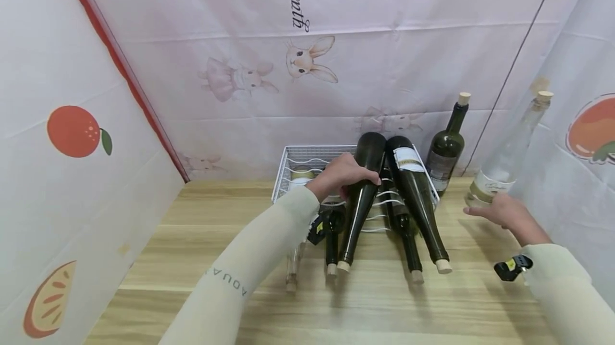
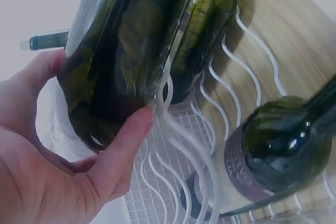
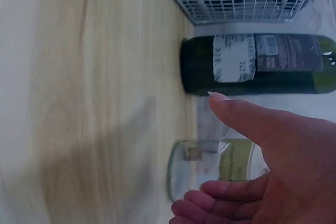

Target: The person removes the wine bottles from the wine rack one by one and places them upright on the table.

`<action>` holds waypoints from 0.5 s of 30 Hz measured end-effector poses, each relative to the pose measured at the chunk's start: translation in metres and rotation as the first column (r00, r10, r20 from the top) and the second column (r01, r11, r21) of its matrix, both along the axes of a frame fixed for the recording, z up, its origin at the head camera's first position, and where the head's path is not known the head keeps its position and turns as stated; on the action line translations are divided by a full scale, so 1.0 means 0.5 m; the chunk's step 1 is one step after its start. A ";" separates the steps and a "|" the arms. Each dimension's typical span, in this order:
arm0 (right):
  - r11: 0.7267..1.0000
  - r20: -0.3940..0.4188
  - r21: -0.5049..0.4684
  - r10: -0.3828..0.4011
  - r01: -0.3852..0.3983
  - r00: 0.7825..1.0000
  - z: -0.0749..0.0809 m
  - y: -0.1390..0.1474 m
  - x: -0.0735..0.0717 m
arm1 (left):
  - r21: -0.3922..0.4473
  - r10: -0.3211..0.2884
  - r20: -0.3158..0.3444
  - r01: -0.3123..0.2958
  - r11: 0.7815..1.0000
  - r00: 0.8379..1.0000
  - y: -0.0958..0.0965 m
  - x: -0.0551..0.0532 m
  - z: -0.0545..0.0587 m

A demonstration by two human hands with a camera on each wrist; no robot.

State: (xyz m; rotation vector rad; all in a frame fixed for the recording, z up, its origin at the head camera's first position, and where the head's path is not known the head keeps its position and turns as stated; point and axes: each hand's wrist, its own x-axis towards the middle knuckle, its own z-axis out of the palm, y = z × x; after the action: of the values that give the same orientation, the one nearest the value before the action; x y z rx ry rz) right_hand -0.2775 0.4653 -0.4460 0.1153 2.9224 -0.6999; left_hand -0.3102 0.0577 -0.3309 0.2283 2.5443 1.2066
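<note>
While the left hand (image 1: 343, 175) grasps a dark bottle (image 1: 359, 206), its cork (image 1: 343, 267) toward the viewer, over the white rack (image 1: 314, 150) beside a white-labelled bottle (image 1: 419, 195), the right hand (image 1: 510, 214), free with thumb and fingers apart, is near 1 clear bottle (image 1: 502, 161) standing on the worktop (image 1: 211, 211).

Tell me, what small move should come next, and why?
I'd probably swing the base of the dark bottle in the left grip slightly left over the rack: it crowds the neighbouring bottle there, while their necks spread apart.
</note>
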 end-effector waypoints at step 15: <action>0.988 -0.396 0.114 0.139 -0.102 0.907 0.041 -0.052 -0.007 | -0.266 -0.040 -0.148 -0.001 0.964 0.988 -0.033 -0.002 0.015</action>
State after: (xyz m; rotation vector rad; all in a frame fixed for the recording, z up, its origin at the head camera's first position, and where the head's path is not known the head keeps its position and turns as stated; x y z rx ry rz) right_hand -0.2811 0.4391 -0.4257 -0.2303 3.3172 -0.6356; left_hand -0.3113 0.0412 -0.3233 0.2908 2.7930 0.8561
